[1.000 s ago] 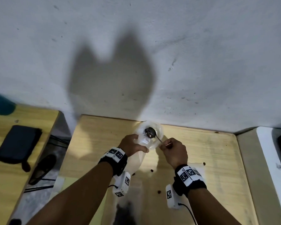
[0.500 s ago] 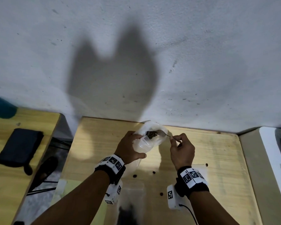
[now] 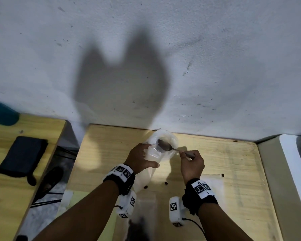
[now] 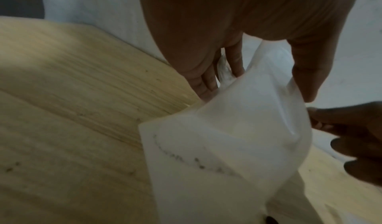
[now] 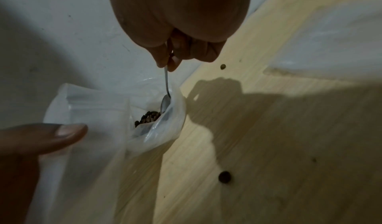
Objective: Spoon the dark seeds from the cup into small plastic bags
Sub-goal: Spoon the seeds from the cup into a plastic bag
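My left hand (image 3: 139,159) holds a clear plastic bag (image 3: 159,150) upright above the wooden table (image 3: 224,171), fingers and thumb keeping its mouth wide. My right hand (image 3: 191,162) pinches the thin handle of a small metal spoon (image 3: 165,146) whose bowl sits inside the bag's mouth. In the right wrist view the spoon (image 5: 166,96) tips dark seeds (image 5: 147,119) into the bag (image 5: 99,113), and my left thumb (image 5: 51,136) presses the bag's side. The left wrist view shows the bag (image 4: 237,137) held between the fingers (image 4: 208,82) and thumb. The cup is not clearly seen.
Loose dark seeds (image 3: 166,183) lie scattered on the table near my wrists. Another clear bag (image 3: 214,178) lies flat at the right. A grey wall (image 3: 146,66) rises right behind the table. A second wooden table at the left carries a black pouch (image 3: 21,157).
The spoon's bowl has dipped deeper into the bag's mouth and turned over. My right hand has drifted slightly to the right. The left hand keeps hold of the bag.
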{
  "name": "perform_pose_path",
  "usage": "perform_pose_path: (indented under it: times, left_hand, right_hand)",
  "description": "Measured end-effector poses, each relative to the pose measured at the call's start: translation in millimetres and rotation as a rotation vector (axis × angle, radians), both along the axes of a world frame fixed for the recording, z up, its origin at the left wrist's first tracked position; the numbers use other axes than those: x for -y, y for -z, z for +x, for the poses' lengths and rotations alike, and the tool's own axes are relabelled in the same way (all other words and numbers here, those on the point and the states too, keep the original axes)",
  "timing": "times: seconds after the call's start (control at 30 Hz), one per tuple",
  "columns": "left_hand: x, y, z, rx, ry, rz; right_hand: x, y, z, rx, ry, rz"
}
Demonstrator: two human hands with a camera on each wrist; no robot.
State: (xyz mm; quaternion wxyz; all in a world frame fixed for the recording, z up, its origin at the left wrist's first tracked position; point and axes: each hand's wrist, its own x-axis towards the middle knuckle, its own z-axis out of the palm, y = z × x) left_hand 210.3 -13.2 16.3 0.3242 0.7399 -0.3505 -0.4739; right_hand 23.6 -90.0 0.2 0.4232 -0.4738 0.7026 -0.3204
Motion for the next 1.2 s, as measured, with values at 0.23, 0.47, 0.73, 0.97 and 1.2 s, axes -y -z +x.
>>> perform_pose_path:
  times: [0.23,0.47,0.73,0.97,1.2]
  left_hand:
    - [1.4,-0.6,0.7,-0.075,-0.022,0.056]
    - [-0.3,-3.5,6.5,-0.084,-0.063,0.053]
    - [-3.2,-3.3,6.0,0.045,-0.009,0.015]
    - [-4.5,-3.7,-0.9,0.094,0.006,0.021]
    - [-4.2,-3.2,-6.0,0.121,0.019,0.021]
  right_hand:
    - [6.8,12.9,4.9,0.141,0.095,0.250]
    - [15.6,10.3,-7.6,0.246,0.149,0.275]
    - [19.1,-13.2,-28.1,0.303,0.139,0.257]
    - [14.9,-47.3,-33.2,0.368,0.011,0.076]
    - [3.0,-64.1,-9.2,0.187,-0.400,-0.157]
